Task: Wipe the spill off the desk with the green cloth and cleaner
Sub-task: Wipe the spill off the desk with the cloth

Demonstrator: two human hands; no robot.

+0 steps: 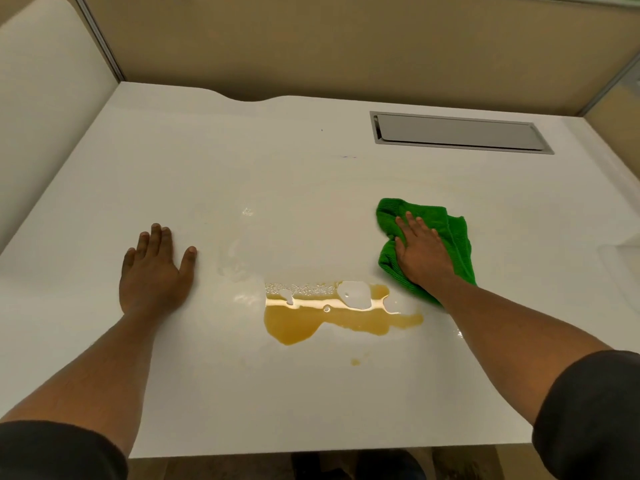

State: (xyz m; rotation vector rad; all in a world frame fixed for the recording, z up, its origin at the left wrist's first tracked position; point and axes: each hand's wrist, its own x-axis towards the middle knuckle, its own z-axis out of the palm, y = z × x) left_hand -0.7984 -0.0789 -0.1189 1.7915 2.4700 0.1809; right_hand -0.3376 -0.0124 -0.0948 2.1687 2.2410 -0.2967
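A brownish-yellow spill (311, 322) lies on the white desk (242, 168) near its front middle, with foamy droplets and clear wet patches along its far edge. A crumpled green cloth (453, 233) lies just right of the spill. My right hand (420, 252) presses flat on the cloth with straight fingers. My left hand (156, 268) rests flat on the bare desk to the left of the spill, fingers spread. No cleaner bottle is in view.
A grey metal cable hatch (457, 133) is set into the desk at the back right. Beige partition panels (311, 43) wall in the desk at the back and both sides. A small yellow drop (355, 362) sits in front of the spill.
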